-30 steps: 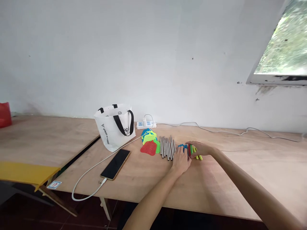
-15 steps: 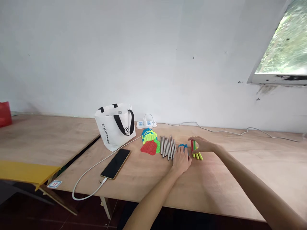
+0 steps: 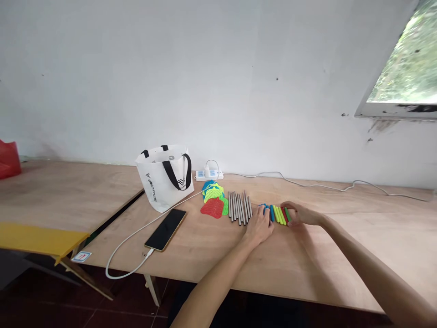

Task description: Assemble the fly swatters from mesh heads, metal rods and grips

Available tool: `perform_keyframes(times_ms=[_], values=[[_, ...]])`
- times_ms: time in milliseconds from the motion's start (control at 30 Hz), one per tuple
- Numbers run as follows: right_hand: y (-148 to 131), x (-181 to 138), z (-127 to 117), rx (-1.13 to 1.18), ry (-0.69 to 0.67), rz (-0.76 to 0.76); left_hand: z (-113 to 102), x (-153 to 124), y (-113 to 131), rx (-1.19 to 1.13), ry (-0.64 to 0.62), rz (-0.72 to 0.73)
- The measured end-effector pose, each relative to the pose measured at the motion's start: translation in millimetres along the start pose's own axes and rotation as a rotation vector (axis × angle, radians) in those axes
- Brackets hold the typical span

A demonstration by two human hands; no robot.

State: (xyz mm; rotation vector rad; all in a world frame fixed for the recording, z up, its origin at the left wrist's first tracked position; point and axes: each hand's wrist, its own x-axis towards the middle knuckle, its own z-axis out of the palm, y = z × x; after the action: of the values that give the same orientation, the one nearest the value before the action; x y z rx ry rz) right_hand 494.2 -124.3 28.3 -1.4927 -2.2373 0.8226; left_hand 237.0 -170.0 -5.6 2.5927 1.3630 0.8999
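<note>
Several coloured handle-like tubes lie side by side in a row on the table. My left hand [image 3: 260, 225] rests over the blue tubes [image 3: 272, 213], its fingers curled on them and hiding most of them. Beside the blue ones lie the yellow-green tubes [image 3: 279, 215]. At the right end of the row, my right hand [image 3: 302, 214] has its fingers and thumb on the ends of a red tube [image 3: 284, 214] and a green tube [image 3: 287, 214]. Left of my left hand, several silver metal rods [image 3: 239, 208] lie roughly parallel.
Red, green, yellow and blue perforated plastic pieces [image 3: 212, 207] are piled left of the rods. A white tote bag [image 3: 164, 182], a phone [image 3: 165, 230] on a white cable and a power strip [image 3: 209, 175] stand or lie further left and back. A grey cord [image 3: 307, 187] runs along the wall.
My right hand has brought the red and green tubes down from above the yellow-green ones to their right side, into the row. My left hand stays on the blue tubes.
</note>
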Motion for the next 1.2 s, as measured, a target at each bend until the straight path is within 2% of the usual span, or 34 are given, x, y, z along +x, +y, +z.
perform_keyframes(times_ms=[300,533,700,900,1067,1200], values=[[-18.9,3.6,11.3,0.140,-0.049,-0.070,-4.3,-1.2,-2.6,-0.028,-0.037,0.073],[-4.9,-8.8,18.5,0.008,0.007,-0.005,-6.9,-2.0,-0.7,-0.017,-0.031,0.057],[2.0,-18.1,41.3,-0.092,0.162,0.039,-6.1,-2.1,-0.3,-0.018,-0.032,0.059],[-3.0,-13.9,64.2,-0.380,0.162,0.045,1.2,0.2,-3.0,0.028,-0.028,0.057],[0.5,-11.4,70.4,-0.422,0.147,0.055,1.6,-0.4,-4.7,0.051,-0.041,0.072],[5.4,-12.8,72.7,-0.438,0.208,0.043,-0.7,-0.3,-3.8,0.044,-0.024,0.106]])
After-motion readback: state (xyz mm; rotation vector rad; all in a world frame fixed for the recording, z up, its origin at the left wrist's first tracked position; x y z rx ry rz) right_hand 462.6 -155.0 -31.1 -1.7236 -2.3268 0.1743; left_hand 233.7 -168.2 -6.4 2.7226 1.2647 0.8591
